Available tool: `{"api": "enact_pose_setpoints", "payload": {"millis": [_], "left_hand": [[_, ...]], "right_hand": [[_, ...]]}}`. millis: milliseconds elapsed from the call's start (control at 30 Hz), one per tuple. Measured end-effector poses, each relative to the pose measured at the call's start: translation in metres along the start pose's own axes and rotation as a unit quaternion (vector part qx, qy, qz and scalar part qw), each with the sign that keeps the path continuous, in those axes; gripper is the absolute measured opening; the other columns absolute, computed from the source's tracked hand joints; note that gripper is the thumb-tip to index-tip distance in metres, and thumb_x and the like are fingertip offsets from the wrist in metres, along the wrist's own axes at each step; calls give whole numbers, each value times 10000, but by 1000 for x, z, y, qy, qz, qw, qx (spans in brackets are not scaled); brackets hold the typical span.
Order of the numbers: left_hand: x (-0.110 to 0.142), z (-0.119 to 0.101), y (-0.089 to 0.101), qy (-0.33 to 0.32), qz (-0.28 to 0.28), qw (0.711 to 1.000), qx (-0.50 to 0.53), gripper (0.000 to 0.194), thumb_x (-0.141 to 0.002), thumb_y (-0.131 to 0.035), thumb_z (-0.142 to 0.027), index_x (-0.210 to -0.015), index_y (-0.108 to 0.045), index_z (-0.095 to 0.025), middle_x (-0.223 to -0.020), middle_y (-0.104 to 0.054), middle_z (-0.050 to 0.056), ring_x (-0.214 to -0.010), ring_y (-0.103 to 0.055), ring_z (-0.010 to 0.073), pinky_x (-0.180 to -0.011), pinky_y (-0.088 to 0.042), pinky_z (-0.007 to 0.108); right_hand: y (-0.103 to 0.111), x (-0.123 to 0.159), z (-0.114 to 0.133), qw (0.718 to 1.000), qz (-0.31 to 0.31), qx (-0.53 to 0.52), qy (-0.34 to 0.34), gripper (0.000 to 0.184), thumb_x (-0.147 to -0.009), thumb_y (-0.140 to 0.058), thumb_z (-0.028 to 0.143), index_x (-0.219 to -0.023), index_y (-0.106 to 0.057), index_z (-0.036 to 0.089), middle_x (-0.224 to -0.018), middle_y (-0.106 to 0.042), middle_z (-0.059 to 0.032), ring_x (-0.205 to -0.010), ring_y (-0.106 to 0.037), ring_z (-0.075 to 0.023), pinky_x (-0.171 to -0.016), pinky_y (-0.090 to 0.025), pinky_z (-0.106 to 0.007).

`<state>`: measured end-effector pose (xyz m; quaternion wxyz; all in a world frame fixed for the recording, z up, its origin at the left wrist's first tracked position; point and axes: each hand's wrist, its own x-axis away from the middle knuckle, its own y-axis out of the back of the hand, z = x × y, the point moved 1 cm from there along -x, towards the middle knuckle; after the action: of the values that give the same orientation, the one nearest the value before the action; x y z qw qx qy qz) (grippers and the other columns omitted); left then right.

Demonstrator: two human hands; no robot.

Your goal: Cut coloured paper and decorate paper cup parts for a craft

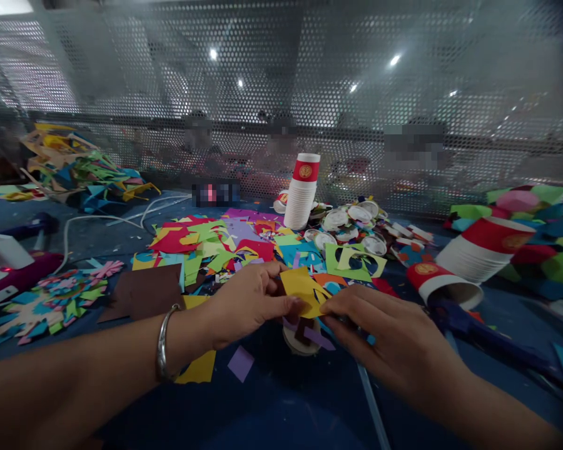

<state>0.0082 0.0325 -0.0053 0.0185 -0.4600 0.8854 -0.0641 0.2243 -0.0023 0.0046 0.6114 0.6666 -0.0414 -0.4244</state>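
Observation:
My left hand (251, 300), with a silver bangle at its wrist, pinches a sheet of yellow paper (296, 284) between thumb and fingers. The right hand (380, 328) grips the right edge of the same paper, where a narrow slit opens beside a thin strip. Whether anything else lies under its curled fingers, I cannot tell. Just below the paper sits a small round pale disc (301, 342) with purple and brown paper pieces on it. A purple paper square (241, 364) lies on the table near my left hand.
Coloured paper scraps (192, 240) cover the middle. Behind them stand stacked paper cups (302, 194); more cups (485, 250) lie tilted right, beside a dark blue tool (492, 340). Brown paper (152, 290), paper flowers (60, 297) and a purple power strip (23, 275) are left. Perforated metal (263, 62) rises behind.

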Motion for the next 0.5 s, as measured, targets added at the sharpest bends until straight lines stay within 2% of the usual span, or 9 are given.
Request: {"api": "enact_pose_setpoints", "payload": {"millis": [100,233,267,400,500], "left_hand": [[4,-2,-5,-10,26,994,-104,256,-914,-658,-413,-929,-631,-159,-820,-714,37,-755,-678,148,-721,-515,259],[10,-3,-9,-16,44,983,-180,407,-1011,-431,-506,-924,-642,-169,-802,-703,36,-730,-686,159,-698,-528,272],[11,-4,-10,-19,44,981,-189,431,-1011,-417,-526,-925,-643,-169,-798,-694,31,-721,-679,154,-680,-519,262],[13,-4,-11,-49,6,954,-294,344,-907,-618,-511,-840,-637,-174,-726,-628,-11,-654,-589,127,-560,-402,214],[13,-2,-10,-53,-10,940,-338,270,-895,-624,-430,-809,-653,-177,-725,-647,-6,-648,-579,131,-556,-388,225]], "right_hand": [[-2,0,0,999,10,-34,-38,79,-996,-536,209,-990,-615,211,-894,-667,-26,-774,-653,-159,-671,-481,-272],[-1,0,1,998,6,-39,-57,83,-981,-526,185,-975,-606,208,-862,-655,-23,-748,-638,-164,-649,-471,-277],[0,-1,2,997,3,-42,-58,95,-976,-516,172,-976,-604,207,-859,-653,-25,-754,-637,-167,-650,-471,-279],[1,-4,4,995,-9,-65,-69,84,-969,-539,171,-970,-613,211,-856,-641,-21,-770,-633,-159,-667,-468,-268],[1,-5,5,994,-13,-68,-85,55,-961,-575,177,-945,-612,215,-846,-631,-12,-776,-625,-153,-674,-457,-264]]}}
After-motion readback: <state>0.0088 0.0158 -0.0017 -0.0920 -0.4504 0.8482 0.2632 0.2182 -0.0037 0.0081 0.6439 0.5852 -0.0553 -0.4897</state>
